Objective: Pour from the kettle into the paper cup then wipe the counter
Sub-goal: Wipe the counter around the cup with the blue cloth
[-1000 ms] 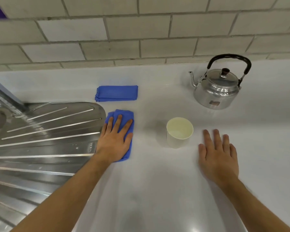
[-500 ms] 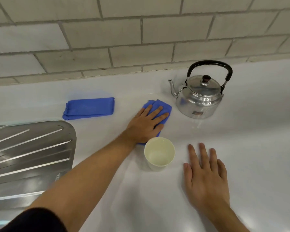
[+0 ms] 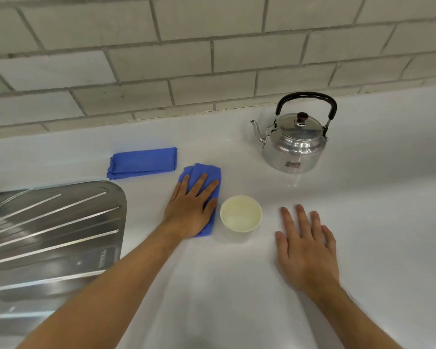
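A white counter runs below a wall of pale tiles. At the left edge lies a ribbed steel draining board. A steel kettle with a black handle stands upright toward the back right, its spout pointing left, well apart from both hands. A folded blue cloth lies near the wall, just behind and left of a second blue cloth. The left hand presses flat on that second cloth, fingers stretched forward and slightly spread — nothing gripped, only pinned against the counter. The right hand lies palm down on the bare counter, its fingers wide and holding nothing. Between the two hands stands the paper cup, upright — just beside the cloth under the left hand, near the right hand but not touching it.
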`<state>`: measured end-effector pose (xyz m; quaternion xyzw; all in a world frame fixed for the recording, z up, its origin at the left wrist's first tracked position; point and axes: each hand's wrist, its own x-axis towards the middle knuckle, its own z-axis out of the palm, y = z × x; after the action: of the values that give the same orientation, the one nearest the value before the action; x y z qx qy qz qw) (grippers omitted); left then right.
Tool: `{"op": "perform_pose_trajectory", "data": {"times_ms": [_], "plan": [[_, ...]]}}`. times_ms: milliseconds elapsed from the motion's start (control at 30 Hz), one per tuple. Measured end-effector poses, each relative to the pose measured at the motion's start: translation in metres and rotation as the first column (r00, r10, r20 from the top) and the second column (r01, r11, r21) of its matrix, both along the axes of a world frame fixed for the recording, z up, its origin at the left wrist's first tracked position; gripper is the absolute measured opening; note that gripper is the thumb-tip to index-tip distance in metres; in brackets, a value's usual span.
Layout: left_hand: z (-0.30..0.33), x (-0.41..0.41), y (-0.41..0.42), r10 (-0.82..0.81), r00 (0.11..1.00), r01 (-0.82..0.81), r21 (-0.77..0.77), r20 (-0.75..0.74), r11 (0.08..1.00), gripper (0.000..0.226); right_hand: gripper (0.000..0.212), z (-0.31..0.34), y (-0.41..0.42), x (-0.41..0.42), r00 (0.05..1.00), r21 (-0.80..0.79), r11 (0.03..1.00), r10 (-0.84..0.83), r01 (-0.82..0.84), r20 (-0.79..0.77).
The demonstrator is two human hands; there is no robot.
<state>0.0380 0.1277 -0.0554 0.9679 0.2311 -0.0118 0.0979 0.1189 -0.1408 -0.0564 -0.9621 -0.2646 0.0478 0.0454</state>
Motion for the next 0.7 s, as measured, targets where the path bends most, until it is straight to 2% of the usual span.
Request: {"op": "perform_pose_trajectory", "data": {"times_ms": [67, 167, 333, 433, 500, 600, 700], "plan": [[0.0, -0.026, -0.011, 0.062, 0.998, -0.062, 0.0, -0.007, 0.998, 0.058, 0.063, 0.001, 0.0, 0.0, 1.0, 0.002, 1.0, 0.002, -0.002, -0.003], [0.001, -0.063, -0.036, 0.123, 0.992, -0.125, 0.083, 0.019, 0.989, 0.059, 0.061, 0.001, 0.001, 0.003, 1.0, 0.007, 1.0, 0.005, -0.005, -0.023], [-0.003, -0.108, -0.101, 0.261, 0.965, -0.263, 0.089, 0.035, 0.961, 0.062, 0.058, 0.004, 0.0, 0.007, 0.996, 0.044, 0.999, 0.027, -0.023, -0.09], [-0.004, -0.115, -0.134, 0.281, 0.959, -0.283, 0.064, 0.035, 0.957, 0.065, 0.05, 0.012, -0.006, 0.007, 0.988, 0.221, 0.975, 0.061, -0.028, -0.141], [-0.004, -0.114, -0.151, 0.262, 0.964, -0.263, 0.051, 0.035, 0.963, 0.065, 0.042, 0.018, -0.011, 0.002, 0.987, 0.375, 0.926, 0.091, -0.036, -0.13], [-0.003, -0.112, -0.173, 0.221, 0.975, -0.222, 0.044, 0.028, 0.974, 0.066, 0.038, 0.024, -0.02, -0.011, 0.985, 0.512, 0.857, 0.138, -0.065, -0.106], [-0.002, -0.107, -0.194, 0.173, 0.984, -0.174, 0.024, 0.028, 0.984, 0.066, 0.035, 0.032, -0.029, -0.018, 0.946, 0.595, 0.803, 0.223, -0.041, -0.236]]}}
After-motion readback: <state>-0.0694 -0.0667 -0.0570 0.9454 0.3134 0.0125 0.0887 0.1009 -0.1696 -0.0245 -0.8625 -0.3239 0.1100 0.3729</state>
